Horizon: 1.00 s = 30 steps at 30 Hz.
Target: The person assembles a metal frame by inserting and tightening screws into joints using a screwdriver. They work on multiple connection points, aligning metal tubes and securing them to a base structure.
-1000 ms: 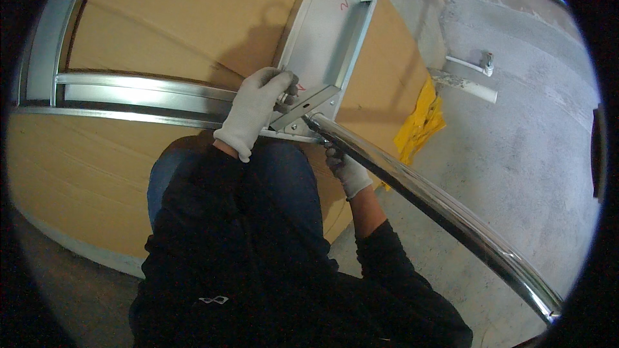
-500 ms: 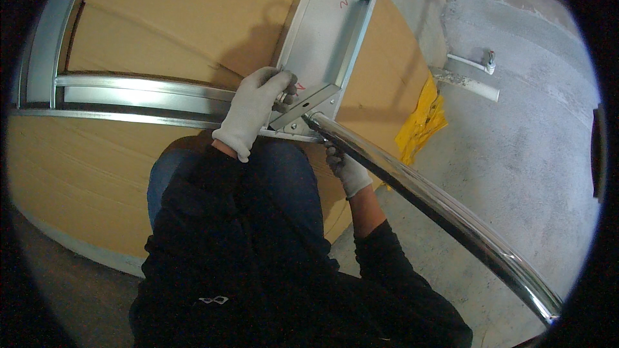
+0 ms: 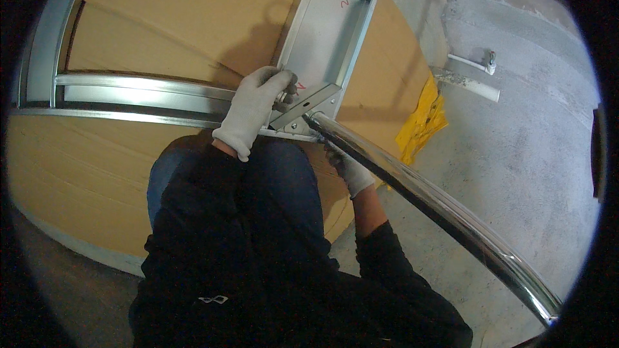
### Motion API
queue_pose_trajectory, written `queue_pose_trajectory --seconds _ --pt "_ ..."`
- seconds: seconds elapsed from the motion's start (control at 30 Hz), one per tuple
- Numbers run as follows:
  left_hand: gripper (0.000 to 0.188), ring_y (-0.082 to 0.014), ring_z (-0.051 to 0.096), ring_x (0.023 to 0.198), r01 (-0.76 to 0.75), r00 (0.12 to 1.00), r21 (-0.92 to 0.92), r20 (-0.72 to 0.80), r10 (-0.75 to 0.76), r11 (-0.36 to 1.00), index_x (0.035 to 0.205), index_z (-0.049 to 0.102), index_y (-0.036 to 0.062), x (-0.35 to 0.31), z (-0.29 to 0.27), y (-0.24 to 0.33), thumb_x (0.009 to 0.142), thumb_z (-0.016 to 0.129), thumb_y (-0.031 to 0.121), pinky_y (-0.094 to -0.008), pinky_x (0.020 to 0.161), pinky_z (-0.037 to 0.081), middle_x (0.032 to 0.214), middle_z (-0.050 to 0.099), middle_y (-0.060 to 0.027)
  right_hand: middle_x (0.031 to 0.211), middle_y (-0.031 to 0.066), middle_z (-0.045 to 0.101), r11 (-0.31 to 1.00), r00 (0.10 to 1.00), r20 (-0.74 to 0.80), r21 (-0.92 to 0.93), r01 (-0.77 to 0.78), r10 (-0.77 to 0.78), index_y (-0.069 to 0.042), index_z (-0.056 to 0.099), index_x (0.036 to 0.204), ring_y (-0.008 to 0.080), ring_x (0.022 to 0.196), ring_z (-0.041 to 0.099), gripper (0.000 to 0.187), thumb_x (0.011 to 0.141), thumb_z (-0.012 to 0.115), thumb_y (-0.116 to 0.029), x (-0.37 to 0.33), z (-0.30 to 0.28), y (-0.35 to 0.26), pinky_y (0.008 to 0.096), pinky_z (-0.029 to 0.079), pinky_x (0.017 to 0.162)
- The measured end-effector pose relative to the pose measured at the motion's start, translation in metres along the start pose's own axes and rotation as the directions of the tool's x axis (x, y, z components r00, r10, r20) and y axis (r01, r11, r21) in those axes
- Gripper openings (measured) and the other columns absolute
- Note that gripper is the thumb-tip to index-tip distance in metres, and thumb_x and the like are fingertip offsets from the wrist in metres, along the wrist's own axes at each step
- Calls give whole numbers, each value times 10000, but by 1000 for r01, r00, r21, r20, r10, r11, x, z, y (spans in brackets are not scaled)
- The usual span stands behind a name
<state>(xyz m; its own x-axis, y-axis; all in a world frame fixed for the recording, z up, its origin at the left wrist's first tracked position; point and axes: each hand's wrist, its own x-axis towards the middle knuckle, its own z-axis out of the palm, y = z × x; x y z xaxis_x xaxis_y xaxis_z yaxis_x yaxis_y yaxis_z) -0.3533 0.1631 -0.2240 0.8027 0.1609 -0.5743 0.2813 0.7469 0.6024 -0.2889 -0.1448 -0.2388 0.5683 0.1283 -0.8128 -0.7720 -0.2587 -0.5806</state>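
A polished metal tube (image 3: 425, 193) is seen running from the lower right up to the middle of the view, where its end meets a grey metal bracket (image 3: 306, 104) at the corner of a frame of silvery channel rails (image 3: 142, 87). The frame lies on sheets of brown cardboard (image 3: 174, 13) spread over a concrete floor (image 3: 516, 154). The tube is judged stiff and fairly heavy for its length, and its mirror-smooth surface is likely to be slippery, less so under cloth gloves; it is best gripped near the joint, where little leverage is lost, with the far end supported. The rails and bracket are judged rigid, thin-walled and probably sharp at the cut edges, so they are better held by the flat faces.

The gloved left hand (image 3: 251, 113) is laid over the bracket and rail, its fingers curled down on the metal at the joint; a small dark part seems to be pinched beneath them, but it cannot be made out. The gloved right hand (image 3: 348, 167) is mostly hidden under the tube, so it cannot be told whether its fingers are closed on anything or merely resting beneath.

The joint itself is covered by the left hand. The tube's far end is cut off at the rim. A yellow cloth or bag (image 3: 422, 122) and a white pipe piece (image 3: 467, 84) lie nearby, blurred
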Motion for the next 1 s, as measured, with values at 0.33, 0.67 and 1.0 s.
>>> queue_pose_trajectory --seconds 0.33,0.67,1.0 --pt "320 -112 571 762 -2 1000 16 -8 3 1000 1015 588 -11 -2 0 2 888 534 278 -247 663 473 883 611 -55 773 11 585 532 887 213 -734 422 -410 -47 639 956 94 664 522 274 866 615 -304 -9 7 -1 257 437 618" --pt "331 -120 576 774 7 1000 5 17 -7 1000 1026 585 -21 0 -2 1 888 539 276 -257 681 476 897 614 -63 675 8 541 639 929 169 -685 351 -330 -56 586 873 92 558 503 295 908 549 -346 7 -23 23 240 398 498" --pt "332 -131 586 779 16 1000 -3 19 -16 1000 1041 576 -20 1 -2 1 892 539 274 -267 682 486 924 611 -72 655 3 527 754 957 123 -593 284 -265 -61 586 867 84 548 487 287 907 548 -343 7 -18 23 228 376 487"
